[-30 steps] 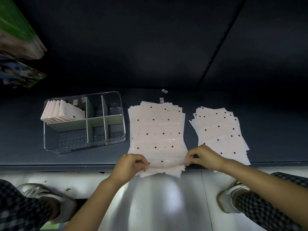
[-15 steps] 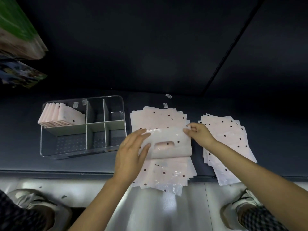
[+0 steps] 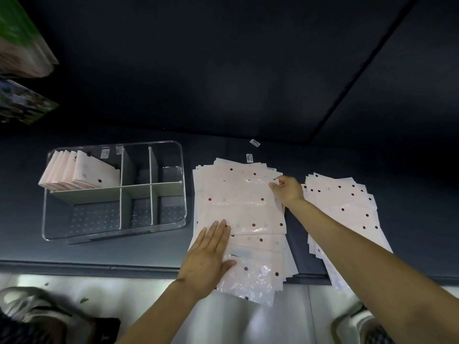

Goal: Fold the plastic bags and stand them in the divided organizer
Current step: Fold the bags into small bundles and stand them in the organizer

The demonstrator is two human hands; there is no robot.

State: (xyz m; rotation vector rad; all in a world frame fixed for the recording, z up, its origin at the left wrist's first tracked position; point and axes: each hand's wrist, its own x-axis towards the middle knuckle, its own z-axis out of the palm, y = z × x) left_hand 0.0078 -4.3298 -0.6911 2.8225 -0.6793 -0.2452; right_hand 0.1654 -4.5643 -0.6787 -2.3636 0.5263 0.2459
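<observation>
Left hand (image 3: 208, 256) flat on folded bag (image 3: 243, 209), right hand (image 3: 288, 191) pinching its far corner

Two small labels (image 3: 255, 143) on dark table (image 3: 124, 252).

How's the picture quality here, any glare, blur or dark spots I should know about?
Head view: the upper wall is dark and underexposed; glare shines off the crinkled plastic of the folded bag and the pale floor. The shoe at lower left is motion-blurred. Wide-angle distortion bends the ledge and the clear organizer. Both hands, left hand and right hand, look reasonably sharp.
</observation>
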